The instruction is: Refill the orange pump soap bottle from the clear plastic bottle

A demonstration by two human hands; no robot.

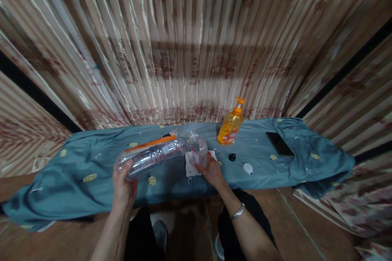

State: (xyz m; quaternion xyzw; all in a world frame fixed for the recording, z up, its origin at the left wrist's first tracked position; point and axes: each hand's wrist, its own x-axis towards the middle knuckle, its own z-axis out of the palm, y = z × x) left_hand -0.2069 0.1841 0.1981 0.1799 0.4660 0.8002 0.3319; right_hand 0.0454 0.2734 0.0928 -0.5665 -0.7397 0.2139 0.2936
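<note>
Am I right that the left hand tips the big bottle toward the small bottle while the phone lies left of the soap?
Not quite: in the head view the phone lies right of the soap. The left hand does tip the big bottle toward the small bottle.

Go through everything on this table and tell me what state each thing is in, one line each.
Large clear bottle: tipped on its side, held at the base by the left hand, mouth at the small bottle.
Small clear bottle: upright, uncapped, steadied by the right hand.
White cloth: lying flat under the small bottle.
Orange pump bottle: upright, pump on.
Black cap: off, loose.
White cap: off, loose.
Phone: flat, screen dark.
</note>
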